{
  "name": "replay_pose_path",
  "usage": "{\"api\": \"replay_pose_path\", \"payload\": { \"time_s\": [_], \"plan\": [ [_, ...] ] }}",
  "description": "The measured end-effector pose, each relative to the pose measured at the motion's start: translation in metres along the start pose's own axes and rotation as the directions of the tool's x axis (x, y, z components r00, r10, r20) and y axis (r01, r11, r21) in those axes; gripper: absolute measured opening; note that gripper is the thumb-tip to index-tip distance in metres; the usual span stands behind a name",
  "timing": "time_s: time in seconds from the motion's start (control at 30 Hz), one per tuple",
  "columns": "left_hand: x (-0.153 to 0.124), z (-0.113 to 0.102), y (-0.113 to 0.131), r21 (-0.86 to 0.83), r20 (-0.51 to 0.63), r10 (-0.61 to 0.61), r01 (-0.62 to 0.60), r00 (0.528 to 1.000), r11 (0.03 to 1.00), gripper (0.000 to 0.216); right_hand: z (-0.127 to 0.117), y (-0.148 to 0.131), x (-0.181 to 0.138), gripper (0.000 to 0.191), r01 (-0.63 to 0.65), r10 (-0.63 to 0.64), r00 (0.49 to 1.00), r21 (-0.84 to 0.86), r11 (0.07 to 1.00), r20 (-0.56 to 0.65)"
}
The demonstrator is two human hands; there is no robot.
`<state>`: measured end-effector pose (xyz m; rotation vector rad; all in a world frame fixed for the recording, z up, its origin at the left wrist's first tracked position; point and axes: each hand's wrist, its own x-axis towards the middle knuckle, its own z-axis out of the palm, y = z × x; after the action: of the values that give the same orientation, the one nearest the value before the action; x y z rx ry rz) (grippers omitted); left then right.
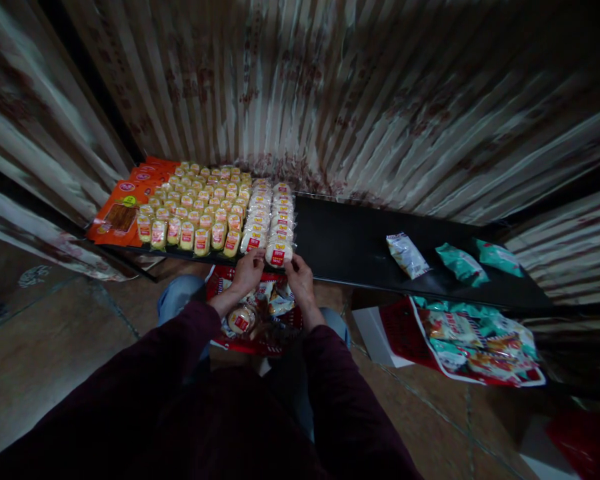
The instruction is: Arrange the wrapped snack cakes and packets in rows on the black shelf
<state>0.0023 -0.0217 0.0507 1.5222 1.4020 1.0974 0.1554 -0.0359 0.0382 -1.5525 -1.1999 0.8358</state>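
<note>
Corrugated metal sheeting, streaked with rust, stands behind a long black shelf [350,247] that runs from left to right across the view. At the near edge of that shelf both hands meet on one wrapped round cake [279,253]: the left hand [249,269] pinches its left side and the right hand [299,275] its right side, fingers closed on the clear wrapper. The cake is pale and round, sealed in see-through film with a red label on its front; the writing on the label is too small to read. It sits at the near end of two rows of like cakes [270,210] that run toward the far wall. Just to the left, smaller yellow snack packs [200,200] stand in tight rows, each with a red and yellow label, also unreadable. Farther left lie flat orange packets [125,207] with round logos and a picture of brown strips.

Below the hands, between the person's knees, a red bag [260,313] holds more wrapped cakes. On the right part of the shelf, well apart from the rows, lie a white packet [407,255] and two green packets [477,261]. Under them, on the floor, rests a large red and green bag [475,343] of assorted snacks.
</note>
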Motion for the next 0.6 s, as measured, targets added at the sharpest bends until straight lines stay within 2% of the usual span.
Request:
{"api": "replay_pose_path", "payload": {
  "time_s": [0.23, 0.4, 0.6],
  "plan": [
    [-0.002, -0.005, -0.005, 0.006, 0.036, -0.005, 0.005, 0.999, 1.0, 0.029, 0.001, 0.008, -0.001, 0.04, -0.016, 0.016, 1.0, 0.002, 1.0, 0.022],
    [-0.003, -0.005, -0.006, -0.016, 0.044, -0.033, 0.033, 0.998, 0.999, 0.028, 0.0, 0.002, -0.004, 0.04, -0.013, 0.013, 1.0, -0.006, 1.0, 0.024],
    [-0.002, -0.007, 0.003, 0.036, 0.054, -0.027, 0.025, 0.998, 0.999, 0.029, 0.001, -0.006, -0.006, 0.041, -0.013, 0.013, 1.0, 0.045, 0.999, 0.017]
  ]
}}
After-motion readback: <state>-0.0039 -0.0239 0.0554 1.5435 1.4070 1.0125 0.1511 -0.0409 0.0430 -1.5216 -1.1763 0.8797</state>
